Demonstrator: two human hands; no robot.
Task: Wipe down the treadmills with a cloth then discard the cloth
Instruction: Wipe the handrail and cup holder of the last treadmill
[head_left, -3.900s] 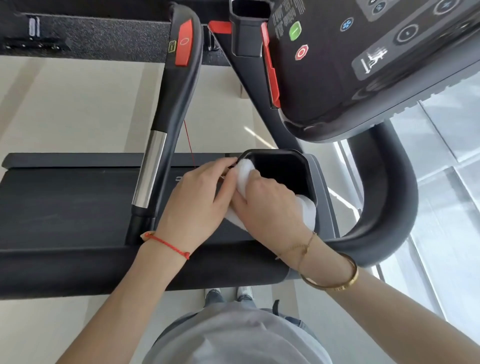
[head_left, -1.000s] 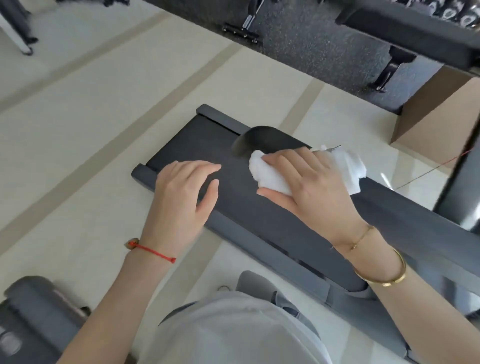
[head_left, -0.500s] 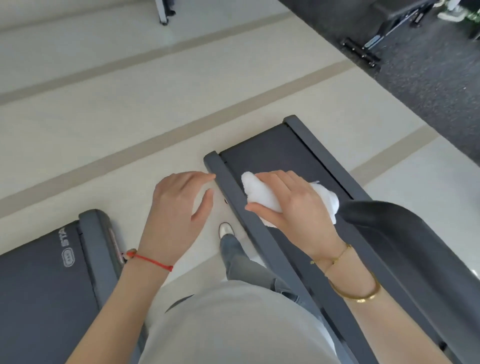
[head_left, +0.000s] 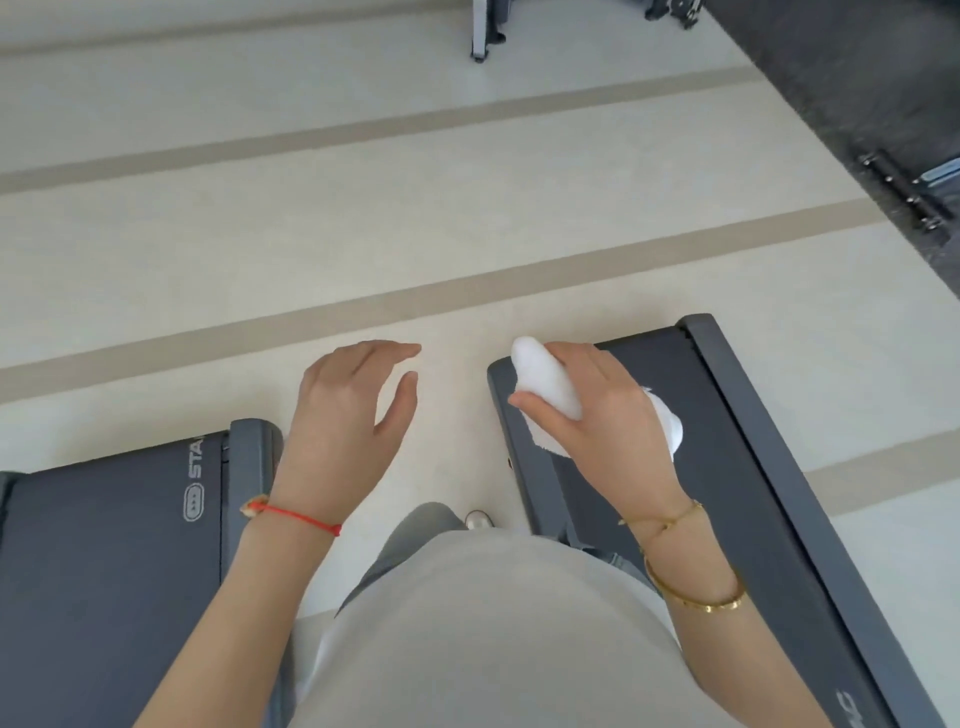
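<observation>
My right hand (head_left: 608, 415) grips a bunched white cloth (head_left: 548, 384), held over the rear left corner of a dark treadmill deck (head_left: 737, 467) on the right. The cloth sticks out past my fingers and past the heel of the hand. My left hand (head_left: 348, 415) hovers empty with fingers spread over the pale floor, between the two machines. A second treadmill deck (head_left: 104, 545) with white lettering lies at the lower left. I cannot tell whether the cloth touches the deck.
Pale floor with tan stripes (head_left: 415, 296) stretches ahead. A dark rubber mat (head_left: 857, 78) with equipment feet sits at the top right, and a metal leg (head_left: 485, 31) stands at the top middle. My grey top and one shoe (head_left: 478, 519) fill the bottom middle.
The view has swung from the console cup holder down to the rear ends of the decks. My right hand carried the cloth along the deck to its rear left corner; my left hand came off the treadmill.
</observation>
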